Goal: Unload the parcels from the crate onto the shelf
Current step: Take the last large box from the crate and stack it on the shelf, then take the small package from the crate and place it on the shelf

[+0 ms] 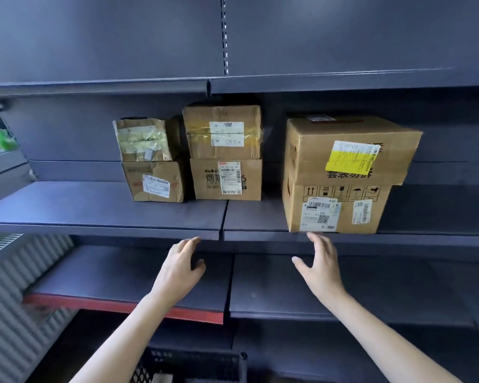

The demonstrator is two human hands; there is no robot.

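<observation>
Black plastic crate (194, 364) at the bottom edge, nearest the camera, below and between the two forearms; its lattice wall shows, contents mostly out of view, maybe a pale parcel corner inside, can't confirm.

Left hand (181, 265) is the left grip: fingers loosely spread, holding nothing, fingertips just under the front lip of the middle shelf (103, 217). Right hand (320, 265) is the right grip: fingers spread and relaxed, holding nothing, fingertips right at the shelf edge just below the bottom right box (335, 208); touching or not, can't tell.

Parcels already on the shelf, all above the grips:
- Above the right grip: bottom right box with barcode labels and handling symbols, larger box with yellow label (351, 150) stacked on it, overhanging to the right and skewed.
- Above and between the grips: printed carton (226, 179) with taped carton (221, 132) on top.
- Up-left of the left grip: dented carton (155, 182) with crumpled tape-wrapped parcel (144, 139) on top.

Handling, my read: corrugated cardboard, stiff but dentable, some corners already crushed. The fragile and this-way-up symbols on the bottom right box suggest keeping it upright. Weight unknown; the bigger ones likely need both hands. Best hold: opposite side faces low down, or under the bottom edges, not by tape or labels.

Lower shelf (371, 286) sits behind the grips.
</observation>
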